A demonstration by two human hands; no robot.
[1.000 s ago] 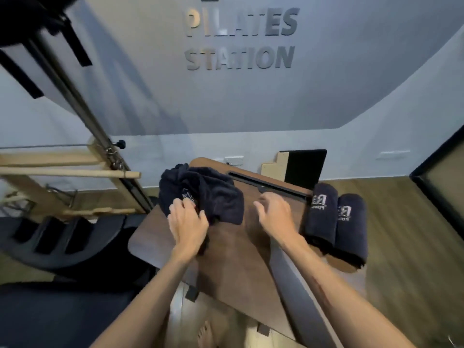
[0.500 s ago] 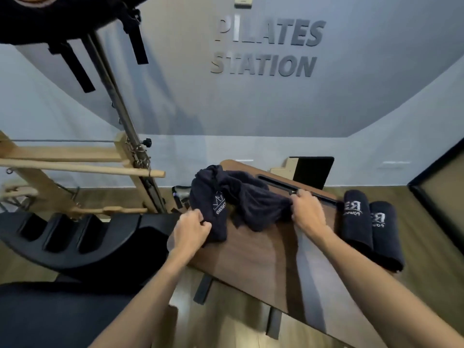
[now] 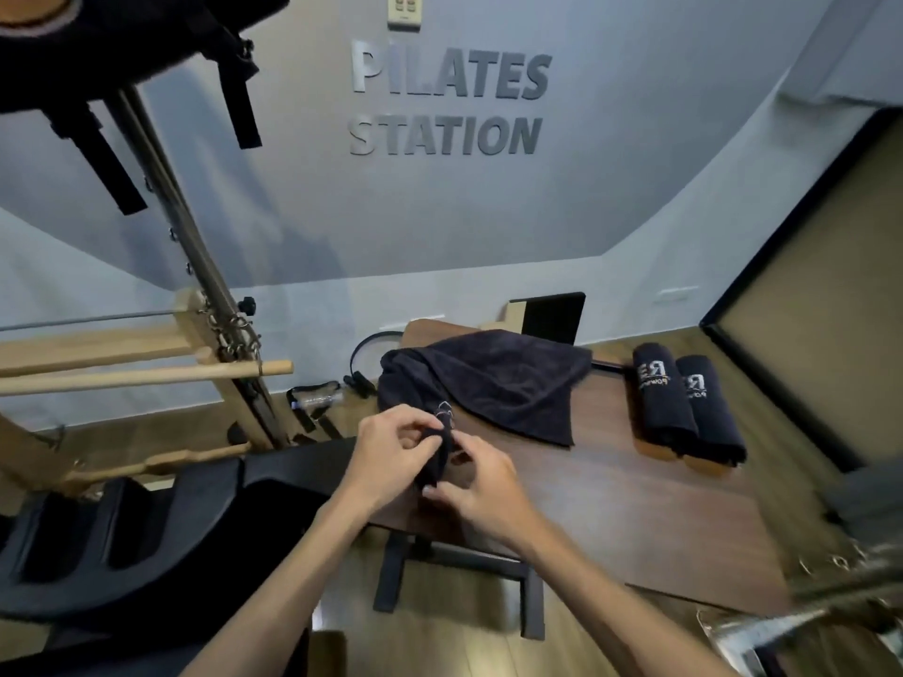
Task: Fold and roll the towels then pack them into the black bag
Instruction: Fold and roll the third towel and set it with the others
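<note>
Both hands are pinching one corner of the dark navy fluffy towel (image 3: 488,378) in the middle of the frame. The left hand (image 3: 391,452) is gripping it from the left and the right hand (image 3: 481,495) from the right. Most of the towel is lying spread on the brown wooden bench (image 3: 635,500). Two rolled dark towels with white letters (image 3: 684,403) are sitting side by side, touching, at the right of the bench.
</note>
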